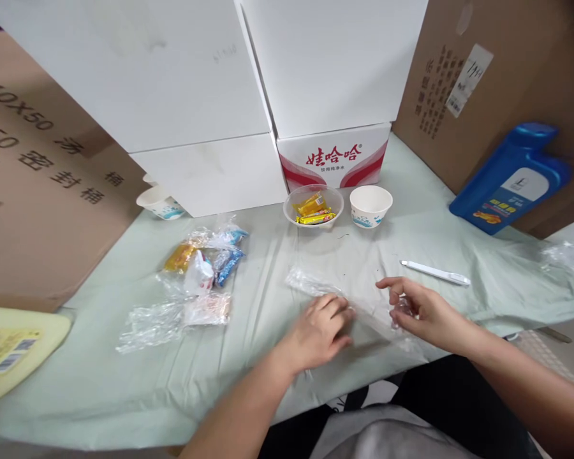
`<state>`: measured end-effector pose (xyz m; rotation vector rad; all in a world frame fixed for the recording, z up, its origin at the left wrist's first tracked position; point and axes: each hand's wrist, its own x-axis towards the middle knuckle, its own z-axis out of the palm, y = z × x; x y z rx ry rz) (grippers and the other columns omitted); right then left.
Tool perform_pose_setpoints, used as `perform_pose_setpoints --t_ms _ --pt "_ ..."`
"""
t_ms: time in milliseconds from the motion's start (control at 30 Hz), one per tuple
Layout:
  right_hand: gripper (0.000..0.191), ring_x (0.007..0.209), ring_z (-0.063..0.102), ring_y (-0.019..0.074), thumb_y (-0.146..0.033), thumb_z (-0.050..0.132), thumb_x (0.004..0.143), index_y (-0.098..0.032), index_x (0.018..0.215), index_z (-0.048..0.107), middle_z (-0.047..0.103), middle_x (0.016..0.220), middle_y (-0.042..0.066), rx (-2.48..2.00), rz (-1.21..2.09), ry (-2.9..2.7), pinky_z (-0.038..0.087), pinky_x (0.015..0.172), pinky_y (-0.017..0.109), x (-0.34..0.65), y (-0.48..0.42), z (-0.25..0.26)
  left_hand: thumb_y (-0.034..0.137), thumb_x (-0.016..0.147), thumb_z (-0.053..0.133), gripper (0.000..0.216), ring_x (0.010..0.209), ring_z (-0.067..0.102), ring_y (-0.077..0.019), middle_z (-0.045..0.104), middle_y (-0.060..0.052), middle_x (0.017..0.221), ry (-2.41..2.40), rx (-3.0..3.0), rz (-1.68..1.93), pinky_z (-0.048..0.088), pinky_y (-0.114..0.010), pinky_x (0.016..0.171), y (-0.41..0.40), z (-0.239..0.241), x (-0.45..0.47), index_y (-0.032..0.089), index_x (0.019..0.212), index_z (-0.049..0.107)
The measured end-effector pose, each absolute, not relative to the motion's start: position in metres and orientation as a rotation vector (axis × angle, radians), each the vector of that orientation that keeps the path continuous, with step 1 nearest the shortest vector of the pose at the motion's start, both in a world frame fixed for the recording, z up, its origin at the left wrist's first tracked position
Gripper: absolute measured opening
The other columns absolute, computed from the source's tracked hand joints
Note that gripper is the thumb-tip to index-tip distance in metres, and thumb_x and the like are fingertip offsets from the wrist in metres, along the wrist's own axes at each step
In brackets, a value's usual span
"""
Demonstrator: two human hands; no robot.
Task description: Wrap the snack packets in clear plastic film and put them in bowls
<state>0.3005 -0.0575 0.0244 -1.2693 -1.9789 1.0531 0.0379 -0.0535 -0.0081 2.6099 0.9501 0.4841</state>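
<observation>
A clear plastic bag point(370, 322) lies stretched across the cloth in front of me. My left hand point(319, 333) rests palm down on its left part, fingers slightly bent and thumb apart. At the bag's right side, my right hand point(423, 312) has its index finger extended; thumb and curled fingers pinch the thin film. Just beyond that hand lies a white utility knife point(435, 273). To the left, a clear bag of wrapped snacks point(201, 271) sits by a pinkish packet in crinkled plastic point(208, 310).
A clear bowl point(333, 220) with yellow-wrapped snacks stands beside a white paper cup point(370, 207). White boxes point(205, 172) line the back; brown cartons point(33, 166) flank the table. A blue bottle point(511, 182) leans at right. A yellow container point(19, 350) is at left.
</observation>
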Motion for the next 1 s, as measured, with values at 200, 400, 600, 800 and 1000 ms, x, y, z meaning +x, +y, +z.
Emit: perform_pose_setpoints --t_ms 200,400,600,800,1000 --pt "0.023 0.067 0.064 0.0125 -0.041 0.060 0.088 -0.020 0.096 0.059 0.068 0.094 0.006 -0.930 1.870 -1.663 0.052 0.051 0.023 0.272 -0.034 0.049 0.023 0.085 0.062 0.033 0.123 0.055 -0.0213 0.066 -0.004 0.124 0.616 2.413 0.432 0.039 -0.040 0.108 -0.046 -0.005 0.031 0.026 0.118 0.062" --pt "0.027 0.092 0.070 0.0208 -0.043 0.058 0.091 -0.017 0.095 0.060 0.069 0.096 0.009 -1.021 2.024 -1.124 0.058 0.071 0.030 0.242 0.027 0.026 0.017 0.077 0.067 0.018 0.113 0.062 -0.0215 0.065 -0.007 0.121 0.828 2.179 0.503 0.050 -0.034 0.096 -0.042 -0.010 0.026 0.022 0.094 0.063" --pt "0.023 0.086 0.070 0.0194 -0.038 0.059 0.091 -0.015 0.095 0.058 0.066 0.098 0.010 -1.129 2.036 -1.012 0.058 0.079 0.034 0.225 0.047 0.005 0.014 0.075 0.068 0.020 0.121 0.058 -0.0216 0.061 -0.008 0.131 0.847 2.135 0.487 0.046 -0.034 0.102 -0.042 -0.011 0.025 0.022 0.092 0.062" --pt "0.029 0.111 0.062 0.0227 -0.040 0.059 0.088 -0.023 0.111 0.057 0.061 0.121 0.010 -1.091 1.593 -1.247 0.054 0.092 0.041 0.234 0.056 -0.001 0.014 0.077 0.066 0.017 0.120 0.059 -0.0222 0.062 -0.008 0.130 0.848 2.126 0.482 0.047 -0.035 0.102 -0.041 -0.009 0.025 0.022 0.092 0.064" --pt "0.031 0.121 0.056 0.0261 -0.034 0.049 0.094 -0.022 0.118 0.064 0.064 0.126 0.011 -0.868 0.774 -2.272 0.043 0.104 0.049 0.242 0.039 -0.012 0.015 0.077 0.066 0.016 0.117 0.061 -0.0209 0.064 -0.008 0.128 0.846 2.145 0.498 0.048 -0.033 0.100 -0.041 -0.010 0.026 0.022 0.092 0.065"
